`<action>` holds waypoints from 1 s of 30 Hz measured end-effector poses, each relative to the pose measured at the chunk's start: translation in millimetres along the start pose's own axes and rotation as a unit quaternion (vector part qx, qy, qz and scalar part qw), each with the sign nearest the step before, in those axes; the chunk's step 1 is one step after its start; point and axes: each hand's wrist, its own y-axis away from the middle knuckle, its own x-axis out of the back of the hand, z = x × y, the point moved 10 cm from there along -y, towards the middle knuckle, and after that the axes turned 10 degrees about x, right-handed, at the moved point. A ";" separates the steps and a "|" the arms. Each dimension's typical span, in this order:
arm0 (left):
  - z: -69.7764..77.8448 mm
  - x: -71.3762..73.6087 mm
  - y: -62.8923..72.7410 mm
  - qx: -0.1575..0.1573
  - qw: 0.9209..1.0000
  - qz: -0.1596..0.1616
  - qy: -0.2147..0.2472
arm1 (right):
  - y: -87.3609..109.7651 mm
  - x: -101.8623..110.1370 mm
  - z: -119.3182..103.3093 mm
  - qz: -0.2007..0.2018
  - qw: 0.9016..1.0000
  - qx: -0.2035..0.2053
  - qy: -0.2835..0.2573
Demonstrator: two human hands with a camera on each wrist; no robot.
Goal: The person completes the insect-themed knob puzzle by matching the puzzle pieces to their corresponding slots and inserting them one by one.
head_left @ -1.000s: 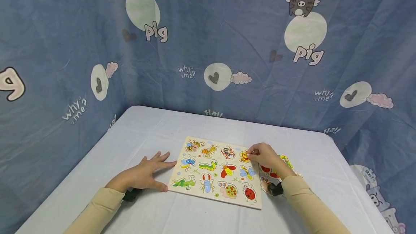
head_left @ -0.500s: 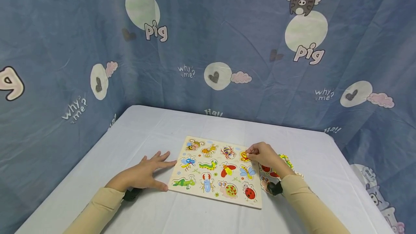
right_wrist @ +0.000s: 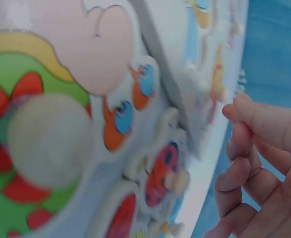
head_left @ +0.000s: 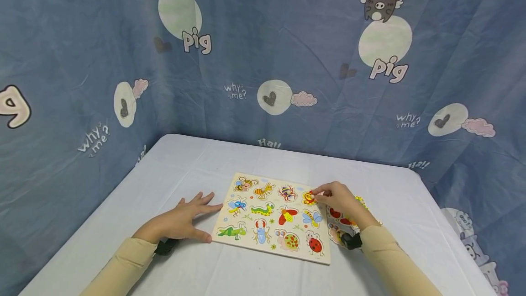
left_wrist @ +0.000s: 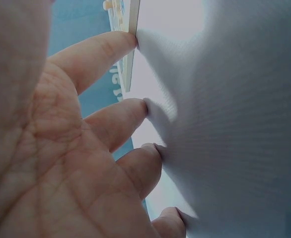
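Observation:
A wooden insect puzzle board lies on the white table. Its bottom left edge meets my left hand, whose fingers are spread; in the left wrist view the fingertips rest at the board's edge and on the cloth. My right hand is over the top right corner, thumb and index finger pinching at the yellow and red butterfly puzzle piece. The right wrist view shows the thumb and index tips close together beside the board, the other fingers of the right hand curled.
Loose knobbed puzzle pieces lie right of the board, partly under my right forearm: a snail piece and a ladybug piece among several. A blue curtain printed with pigs hangs behind the table.
My right wrist has shifted slightly right and the thumb and index finger show a wider gap at the butterfly piece. The left hand and board have stayed put.

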 end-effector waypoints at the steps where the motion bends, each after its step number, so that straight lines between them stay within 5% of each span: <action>1: 0.0 -0.3 0.1 0.000 1.000 0.000 -0.001 | 2.8 3.3 0.2 0.003 1.000 0.003 -0.002; 20: -1.5 0.5 -1.6 -0.003 1.000 0.003 -0.003 | 76.6 67.2 27.6 0.051 0.997 -0.021 -0.048; 30: -1.6 -1.2 -1.2 0.003 1.000 -0.002 0.004 | 115.5 75.4 52.8 0.070 0.994 -0.063 -0.049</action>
